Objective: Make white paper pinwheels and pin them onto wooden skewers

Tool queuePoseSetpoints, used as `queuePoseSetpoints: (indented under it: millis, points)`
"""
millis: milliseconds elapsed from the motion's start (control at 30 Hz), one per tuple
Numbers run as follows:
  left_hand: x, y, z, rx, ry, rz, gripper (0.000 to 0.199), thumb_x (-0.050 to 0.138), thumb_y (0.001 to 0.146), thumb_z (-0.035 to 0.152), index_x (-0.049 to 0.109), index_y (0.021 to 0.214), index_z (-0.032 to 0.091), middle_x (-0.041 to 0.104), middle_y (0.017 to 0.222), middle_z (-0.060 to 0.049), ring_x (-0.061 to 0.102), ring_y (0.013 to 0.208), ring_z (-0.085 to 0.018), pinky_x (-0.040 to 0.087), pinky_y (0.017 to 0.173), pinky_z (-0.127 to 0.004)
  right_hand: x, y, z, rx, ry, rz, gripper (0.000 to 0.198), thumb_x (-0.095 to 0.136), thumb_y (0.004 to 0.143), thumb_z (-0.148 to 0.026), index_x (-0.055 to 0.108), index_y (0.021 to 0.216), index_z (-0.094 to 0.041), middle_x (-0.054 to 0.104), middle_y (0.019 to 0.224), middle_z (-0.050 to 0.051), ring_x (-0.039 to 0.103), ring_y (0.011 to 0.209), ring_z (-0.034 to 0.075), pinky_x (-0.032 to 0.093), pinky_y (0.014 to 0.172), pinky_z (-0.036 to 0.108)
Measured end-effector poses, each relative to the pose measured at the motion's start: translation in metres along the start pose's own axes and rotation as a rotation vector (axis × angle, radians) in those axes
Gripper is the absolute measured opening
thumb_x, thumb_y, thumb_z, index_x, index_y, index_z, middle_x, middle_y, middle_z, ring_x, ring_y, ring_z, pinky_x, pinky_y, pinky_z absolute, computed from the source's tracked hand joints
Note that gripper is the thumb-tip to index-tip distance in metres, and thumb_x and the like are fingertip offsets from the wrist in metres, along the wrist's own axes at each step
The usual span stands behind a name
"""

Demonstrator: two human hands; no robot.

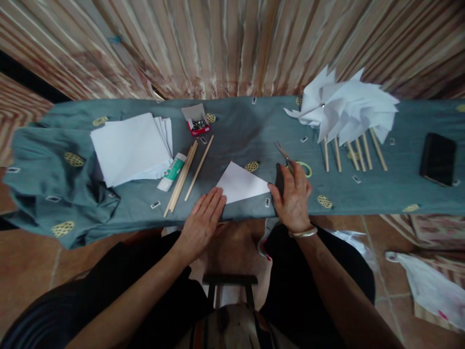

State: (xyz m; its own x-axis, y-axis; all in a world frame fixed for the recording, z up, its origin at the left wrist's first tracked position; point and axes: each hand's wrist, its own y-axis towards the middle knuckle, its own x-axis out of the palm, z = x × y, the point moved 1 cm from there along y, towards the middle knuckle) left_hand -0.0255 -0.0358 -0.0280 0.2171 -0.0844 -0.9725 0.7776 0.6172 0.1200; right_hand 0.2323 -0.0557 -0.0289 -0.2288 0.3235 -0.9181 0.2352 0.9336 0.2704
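A folded white paper triangle (244,183) lies on the cloth between my hands. My left hand (204,213) is flat, fingers stretched out, with the fingertips on the triangle's lower left corner. My right hand (293,198) has its thumb at the triangle's right corner, while its other fingers are spread away from the thumb and reach the scissors. These scissors (306,168) have light green handles, partly hidden by those fingers, and their blades point away from me. Whether the fingers touch the handles is hard to make out.
White paper sheets (127,148) are stacked at left, beside a glue stick (172,172) and several wooden sticks (181,177). Behind them stands an open red box (199,127) of small metal pieces. Paper pinwheels (348,106) on sticks and a black phone-like object (438,159) lie at right.
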Motion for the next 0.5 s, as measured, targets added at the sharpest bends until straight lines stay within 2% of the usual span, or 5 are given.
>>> queuePoseSetpoints:
  millis: [100, 267, 367, 500]
  points:
    - [-0.002, -0.020, -0.007, -0.055, 0.021, 0.005, 0.069, 0.046, 0.094, 0.023, 0.015, 0.152, 0.007, 0.033, 0.153, -0.023, 0.019, 0.148, -0.030, 0.029, 0.116, -0.050, 0.000, -0.002, 0.006, 0.027, 0.009, 0.006, 0.055, 0.040, 0.096, -0.044, 0.039, 0.143, -0.016, 0.033, 0.152, 0.020, 0.027, 0.144, 0.031, 0.030, 0.109, 0.053]
    - [-0.005, -0.042, -0.007, -0.103, 0.069, 0.012, 0.071, 0.048, 0.093, 0.023, 0.013, 0.153, 0.006, 0.034, 0.152, -0.025, 0.020, 0.147, -0.031, 0.030, 0.115, -0.049, 0.001, -0.004, 0.007, 0.056, 0.059, -0.005, 0.050, 0.039, 0.096, -0.040, 0.039, 0.143, -0.022, 0.033, 0.152, 0.015, 0.027, 0.144, 0.030, 0.032, 0.109, 0.051]
    - [-0.004, -0.050, -0.006, -0.132, 0.052, 0.048, 0.072, 0.048, 0.092, 0.022, 0.011, 0.153, 0.010, 0.035, 0.152, -0.024, 0.022, 0.146, -0.030, 0.030, 0.114, -0.051, -0.001, -0.003, 0.006, 0.045, 0.110, 0.010, 0.045, 0.036, 0.097, -0.034, 0.043, 0.141, -0.025, 0.033, 0.153, 0.013, 0.030, 0.143, 0.029, 0.032, 0.109, 0.051]
    - [-0.004, -0.047, -0.004, -0.164, -0.025, 0.137, 0.075, 0.050, 0.092, 0.027, 0.009, 0.154, 0.014, 0.038, 0.150, -0.024, 0.029, 0.144, -0.031, 0.032, 0.113, -0.054, -0.004, -0.001, 0.002, -0.019, 0.199, 0.021, 0.044, 0.033, 0.098, -0.032, 0.046, 0.139, -0.021, 0.038, 0.151, 0.015, 0.033, 0.141, 0.028, 0.032, 0.109, 0.052]
